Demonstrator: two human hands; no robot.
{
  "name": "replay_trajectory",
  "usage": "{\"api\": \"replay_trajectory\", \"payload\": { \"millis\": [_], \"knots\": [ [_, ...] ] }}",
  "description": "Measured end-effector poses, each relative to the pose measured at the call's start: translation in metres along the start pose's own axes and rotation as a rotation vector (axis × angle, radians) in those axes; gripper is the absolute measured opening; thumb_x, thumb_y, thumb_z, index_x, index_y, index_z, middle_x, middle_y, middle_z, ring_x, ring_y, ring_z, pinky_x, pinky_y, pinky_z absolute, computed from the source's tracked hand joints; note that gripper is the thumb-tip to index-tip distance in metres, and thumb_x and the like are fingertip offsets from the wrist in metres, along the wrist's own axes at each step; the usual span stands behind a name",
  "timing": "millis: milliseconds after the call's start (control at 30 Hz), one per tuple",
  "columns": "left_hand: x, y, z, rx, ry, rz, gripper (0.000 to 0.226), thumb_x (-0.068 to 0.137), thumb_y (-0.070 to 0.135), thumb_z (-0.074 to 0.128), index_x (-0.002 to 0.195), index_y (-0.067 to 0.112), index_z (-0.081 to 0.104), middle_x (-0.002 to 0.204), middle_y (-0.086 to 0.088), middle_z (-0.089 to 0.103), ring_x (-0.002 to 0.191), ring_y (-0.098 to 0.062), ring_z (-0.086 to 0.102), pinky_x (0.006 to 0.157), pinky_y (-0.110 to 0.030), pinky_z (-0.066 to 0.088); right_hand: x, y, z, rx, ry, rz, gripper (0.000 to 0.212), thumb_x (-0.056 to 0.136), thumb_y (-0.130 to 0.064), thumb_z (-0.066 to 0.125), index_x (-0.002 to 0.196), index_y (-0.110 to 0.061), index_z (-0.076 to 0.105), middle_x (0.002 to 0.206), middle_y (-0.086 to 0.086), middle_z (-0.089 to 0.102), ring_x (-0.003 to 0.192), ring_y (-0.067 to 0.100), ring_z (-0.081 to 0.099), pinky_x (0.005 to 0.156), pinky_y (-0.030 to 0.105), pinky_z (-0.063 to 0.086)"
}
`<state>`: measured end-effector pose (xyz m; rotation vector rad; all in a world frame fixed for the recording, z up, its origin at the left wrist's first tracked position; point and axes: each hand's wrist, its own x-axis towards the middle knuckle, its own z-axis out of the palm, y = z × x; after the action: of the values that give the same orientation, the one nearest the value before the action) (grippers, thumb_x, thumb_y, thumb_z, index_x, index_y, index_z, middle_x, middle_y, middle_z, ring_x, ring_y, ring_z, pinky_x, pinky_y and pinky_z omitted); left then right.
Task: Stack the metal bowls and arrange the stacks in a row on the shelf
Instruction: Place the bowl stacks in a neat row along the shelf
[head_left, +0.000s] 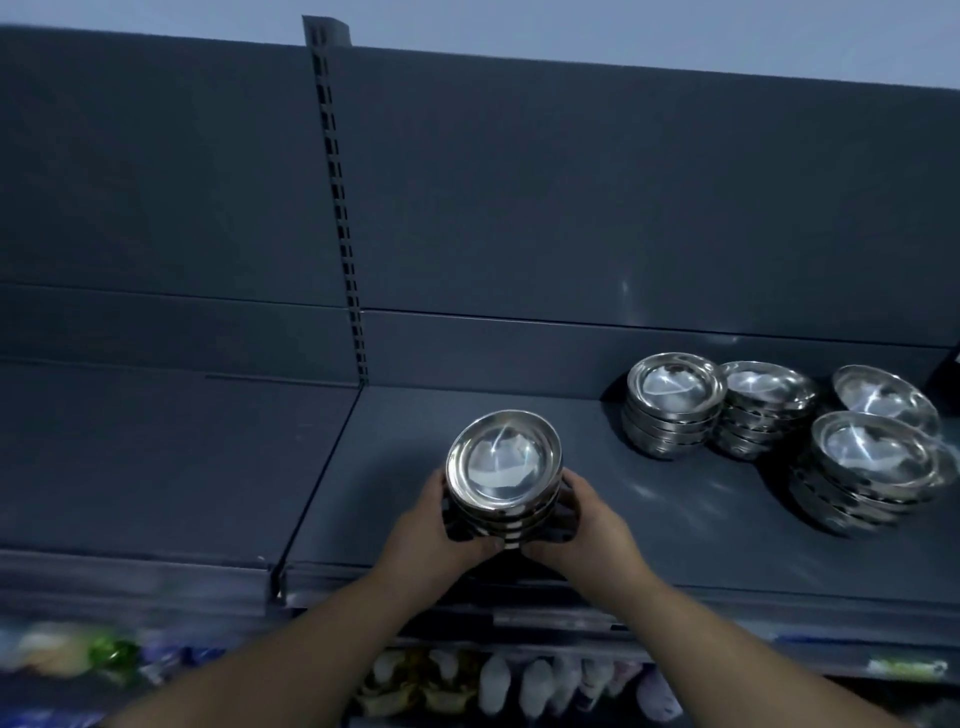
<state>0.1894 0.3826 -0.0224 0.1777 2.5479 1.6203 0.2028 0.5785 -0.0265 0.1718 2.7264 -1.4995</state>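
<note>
A stack of shiny metal bowls (503, 470) is at the middle of the dark grey shelf (675, 525), near its front edge. My left hand (439, 525) grips its left side and my right hand (582, 525) grips its right side. Whether the stack rests on the shelf or is just above it I cannot tell. To the right stand other bowl stacks: one at the back (672, 405), a second beside it (763, 408), and a nearer one (872, 467). A bowl (883, 397) leans behind that nearer stack.
A slotted metal upright (340, 208) divides the back panel, and a seam splits the shelf left of my hands. The left shelf section (156, 457) is bare. Below the shelf edge hang blurred packaged goods (519, 680).
</note>
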Motion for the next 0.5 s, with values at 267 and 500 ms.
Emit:
{"api": "replay_trajectory", "payload": {
  "millis": [267, 500],
  "knots": [
    [0.010, -0.004, -0.017, -0.020, -0.103, -0.047, 0.094, 0.066, 0.041, 0.084, 0.141, 0.037, 0.028, 0.124, 0.020, 0.048, 0.115, -0.001, 0.047, 0.097, -0.021, 0.040, 0.004, -0.012, 0.008, 0.029, 0.022, 0.006, 0.088, 0.068, -0.011, 0.082, 0.141, -0.034, 0.039, 0.107, -0.024, 0.061, 0.108, 0.006, 0.062, 0.099, 0.028, 0.049],
    [0.019, -0.004, 0.000, -0.047, -0.148, -0.032, 0.094, 0.063, 0.040, 0.086, 0.140, 0.033, 0.031, 0.132, 0.018, 0.050, 0.121, -0.003, 0.050, 0.102, -0.026, 0.044, 0.011, 0.003, -0.012, 0.054, 0.023, 0.059, 0.084, 0.061, -0.015, 0.073, 0.136, -0.037, 0.043, 0.106, -0.013, 0.070, 0.101, 0.007, 0.066, 0.096, 0.038, 0.053]
  ]
}}
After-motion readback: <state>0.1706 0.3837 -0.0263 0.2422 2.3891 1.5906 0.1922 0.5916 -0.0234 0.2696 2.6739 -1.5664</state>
